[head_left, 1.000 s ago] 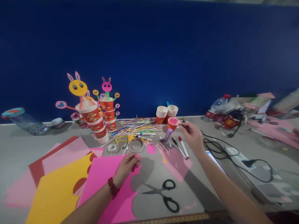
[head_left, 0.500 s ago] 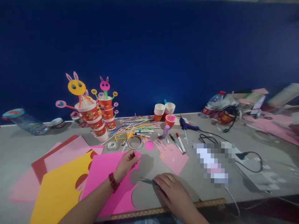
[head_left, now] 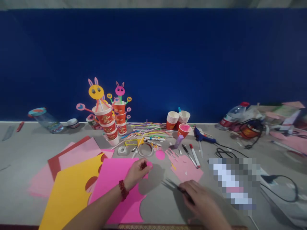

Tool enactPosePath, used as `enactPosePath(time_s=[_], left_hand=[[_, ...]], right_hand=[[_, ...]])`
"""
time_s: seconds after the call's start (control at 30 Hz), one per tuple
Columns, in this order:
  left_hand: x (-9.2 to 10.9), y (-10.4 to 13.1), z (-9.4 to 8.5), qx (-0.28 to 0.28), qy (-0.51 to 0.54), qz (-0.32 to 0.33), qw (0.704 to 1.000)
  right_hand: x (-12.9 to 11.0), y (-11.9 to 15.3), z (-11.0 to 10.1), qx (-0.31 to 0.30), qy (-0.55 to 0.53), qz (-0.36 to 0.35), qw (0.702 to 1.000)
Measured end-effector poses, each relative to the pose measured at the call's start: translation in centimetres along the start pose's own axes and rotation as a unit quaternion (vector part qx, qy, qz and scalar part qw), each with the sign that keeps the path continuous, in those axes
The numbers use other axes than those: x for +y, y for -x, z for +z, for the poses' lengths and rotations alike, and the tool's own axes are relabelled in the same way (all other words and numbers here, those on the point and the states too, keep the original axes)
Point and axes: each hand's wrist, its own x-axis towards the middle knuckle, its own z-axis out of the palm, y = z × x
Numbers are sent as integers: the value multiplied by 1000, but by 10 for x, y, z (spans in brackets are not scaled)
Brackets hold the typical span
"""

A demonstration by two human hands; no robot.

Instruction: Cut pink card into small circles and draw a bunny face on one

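My left hand point(head_left: 137, 174), with a red bead bracelet at the wrist, pinches a small bright pink paper circle point(head_left: 149, 165). It is over the upper right edge of a bright pink paper sheet point(head_left: 120, 179), whose right side has rounded cut-outs. My right hand point(head_left: 200, 198) grips scissors point(head_left: 176, 186) above the table, their blades slightly parted and pointing left toward the pink sheet. The scissor handles are partly hidden by my fingers. Another pink paper circle point(head_left: 160, 155) lies on the table beyond my left hand.
Yellow point(head_left: 69, 185) and pale pink sheets lie left. Decorated cup figures point(head_left: 104, 118) stand behind them. Sticks point(head_left: 148, 131), tape point(head_left: 145, 149), markers point(head_left: 194, 156), stacked cups point(head_left: 172, 120) and a glue gun point(head_left: 203, 136) spread along the back. Pink scraps point(head_left: 187, 169) lie centre right, a cord farther right.
My right hand has moved right, carrying the scissors away from the pink sheet; their blades now show apart. My left hand keeps its pinch on the circle. The camera view has turned slightly left.
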Motion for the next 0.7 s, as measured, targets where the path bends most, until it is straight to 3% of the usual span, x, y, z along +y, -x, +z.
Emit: enactPosePath(time_s=[0.13,0.3,0.53,0.7], left_hand=[[-3,-2,0,30,-10,-1,999],[1,-1,2,29,-21,2,999],[17,11,18,2,-71,41,997],[17,17,27,-21,-128,50,990]], right_hand=[[17,0,-12,58,19,18,998],[-8,-20,-6,58,-114,52,990],[-47,-69,26,45,-393,182,900],[-51,-73,38,55,-405,174,896]])
